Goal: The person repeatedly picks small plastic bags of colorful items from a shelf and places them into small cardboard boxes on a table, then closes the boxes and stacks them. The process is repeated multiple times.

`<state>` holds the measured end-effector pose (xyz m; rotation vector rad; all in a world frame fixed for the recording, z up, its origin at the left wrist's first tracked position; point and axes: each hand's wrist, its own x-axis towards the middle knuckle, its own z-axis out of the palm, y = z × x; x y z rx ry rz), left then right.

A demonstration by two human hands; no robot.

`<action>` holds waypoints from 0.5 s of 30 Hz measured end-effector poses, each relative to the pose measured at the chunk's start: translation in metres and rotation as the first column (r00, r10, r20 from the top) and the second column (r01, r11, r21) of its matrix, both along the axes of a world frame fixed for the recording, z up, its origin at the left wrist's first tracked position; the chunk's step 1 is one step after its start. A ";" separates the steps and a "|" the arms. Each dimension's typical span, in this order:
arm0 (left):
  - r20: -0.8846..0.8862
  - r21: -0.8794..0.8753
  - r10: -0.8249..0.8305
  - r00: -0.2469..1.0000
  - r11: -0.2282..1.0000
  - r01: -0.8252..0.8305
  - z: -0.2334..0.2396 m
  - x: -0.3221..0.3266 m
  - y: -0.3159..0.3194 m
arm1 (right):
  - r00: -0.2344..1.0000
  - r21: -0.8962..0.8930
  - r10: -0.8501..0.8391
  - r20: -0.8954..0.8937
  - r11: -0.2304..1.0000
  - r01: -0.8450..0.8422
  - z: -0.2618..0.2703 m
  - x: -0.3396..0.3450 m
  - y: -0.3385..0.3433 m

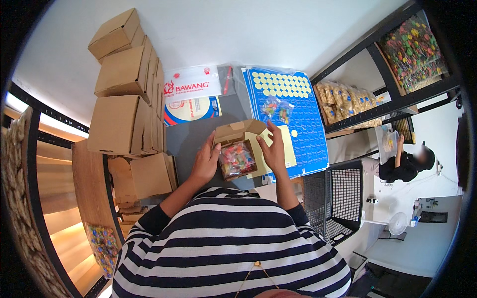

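Note:
A small brown cardboard box [254, 158] with its lid raised sits before me. Clear packets of colourful sweets [237, 158] fill it. My left hand [206, 160] grips the box's left side, thumb at the upper corner. At its right side is my right hand [274, 149], fingers apart, with thumb and fingertips close to the lid's side flap; whether they touch it is unclear. Partly under the box and right hand lies a pale yellow sheet [285, 143]. Just beyond, two small clear packets of sweets [277, 109] lie on blue sticker sheets [307, 149] with round yellow labels [281, 83].
Stacked cardboard boxes [115, 123] stand along the table's left side. A white printed plastic pack [193, 82] and a red pen-like item [227, 80] lie at the back. Black crates [344, 197] and shelves of bagged snacks [346, 102] are rightward. Another person [400, 165] works farther right.

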<state>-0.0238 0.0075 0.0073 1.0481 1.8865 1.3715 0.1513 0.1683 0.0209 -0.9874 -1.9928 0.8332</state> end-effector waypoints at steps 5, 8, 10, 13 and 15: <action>0.062 -0.198 -0.173 0.983 0.963 0.182 0.036 0.005 -0.012 | 0.982 -0.266 0.137 0.133 0.959 -0.098 0.024 -0.006 -0.008; 0.043 -0.202 -0.198 0.979 0.958 0.203 0.034 0.010 -0.016 | 0.947 -0.233 0.166 0.276 0.967 -0.102 0.032 -0.006 -0.016; 0.041 -0.205 -0.202 0.978 0.957 0.206 0.030 0.013 -0.015 | 0.917 -0.172 0.185 0.352 0.976 -0.131 0.030 0.000 -0.021; -0.010 -0.096 -0.185 0.983 0.978 0.183 0.010 0.016 -0.010 | 0.941 -0.159 0.189 0.281 0.976 -0.149 0.024 0.006 -0.027; -0.095 0.043 -0.157 0.983 0.986 0.161 -0.005 0.012 0.001 | 0.968 -0.233 0.169 0.187 0.965 -0.123 0.034 0.002 -0.030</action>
